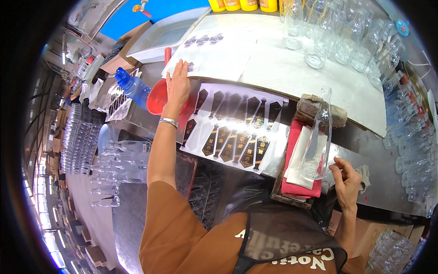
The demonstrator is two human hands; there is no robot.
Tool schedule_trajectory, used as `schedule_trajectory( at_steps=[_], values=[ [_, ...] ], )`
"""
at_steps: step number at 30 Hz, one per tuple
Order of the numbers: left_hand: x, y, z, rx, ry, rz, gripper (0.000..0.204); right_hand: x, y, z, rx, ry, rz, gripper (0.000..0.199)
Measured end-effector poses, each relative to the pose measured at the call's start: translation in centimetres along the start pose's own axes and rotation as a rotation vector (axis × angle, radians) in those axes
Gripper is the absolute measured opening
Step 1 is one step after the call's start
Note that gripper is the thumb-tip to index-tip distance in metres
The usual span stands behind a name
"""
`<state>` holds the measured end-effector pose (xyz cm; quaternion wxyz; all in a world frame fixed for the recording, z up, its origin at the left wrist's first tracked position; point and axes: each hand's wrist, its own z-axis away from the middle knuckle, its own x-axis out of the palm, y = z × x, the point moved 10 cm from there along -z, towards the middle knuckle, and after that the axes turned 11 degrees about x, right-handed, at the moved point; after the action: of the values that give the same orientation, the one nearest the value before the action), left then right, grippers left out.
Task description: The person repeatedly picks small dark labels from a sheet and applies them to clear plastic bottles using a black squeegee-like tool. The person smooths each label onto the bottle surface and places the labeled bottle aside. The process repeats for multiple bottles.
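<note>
My left hand (179, 86) is stretched out flat, fingers together, above a red bowl (157, 97). Its fingertips reach the edge of a white sheet (219, 55) with a few dark printed labels; whether they touch it I cannot tell. A clear glass bottle (323, 121) lies on folded white and red cloths (296, 185) in a wooden box, its neck over a rolled cloth (335, 114). Beside the bottle's base is my right hand (347, 181), apart from it, fingers loosely bent and nothing seen in them. Between my hands lies a sheet of black, gold-printed tie-shaped labels (237, 146).
A blue spray bottle (132, 86) stands left of the bowl. Clear glass bottles (315, 52) crowd the far right, with more glassware (121, 160) at left. A white tray (166, 34) and several yellow containers (248, 4) are at the back. A crumpled rag (364, 178) lies by my right hand.
</note>
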<state>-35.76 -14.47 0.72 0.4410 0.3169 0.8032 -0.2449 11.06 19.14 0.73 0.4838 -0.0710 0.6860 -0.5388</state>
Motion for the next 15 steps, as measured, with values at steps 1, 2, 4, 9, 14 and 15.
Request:
schedule_trajectory(
  at_steps=[1, 2, 4, 9, 14, 15],
  values=[
    [0.2, 0.2, 0.1, 0.006, -0.013, -0.009, 0.051, -0.1, 0.1, 0.1, 0.010, 0.000, 0.011, 0.024],
    [0.2, 0.4, 0.4, 0.011, -0.026, -0.019, 0.048, -0.3, 0.1, 0.2, 0.011, 0.007, 0.009, 0.024],
    [-0.5, 0.4, 0.7, 0.015, 0.013, 0.002, 0.039, -0.3, 0.4, 0.3, 0.012, 0.010, 0.006, 0.024],
    [-2.5, -0.5, 1.4, -0.157, 0.063, 0.067, 0.011, 0.4, 1.0, 0.2, -0.011, -0.022, 0.032, 0.025],
    [-3.3, -0.9, 2.6, -0.158, 0.127, 0.208, 0.011, 0.7, 1.3, 0.6, -0.009, -0.062, 0.013, 0.029],
    [-3.6, -0.9, 2.7, -0.107, 0.149, 0.287, 0.012, 0.7, 1.6, 0.7, 0.012, -0.092, -0.015, 0.033]
  ],
)
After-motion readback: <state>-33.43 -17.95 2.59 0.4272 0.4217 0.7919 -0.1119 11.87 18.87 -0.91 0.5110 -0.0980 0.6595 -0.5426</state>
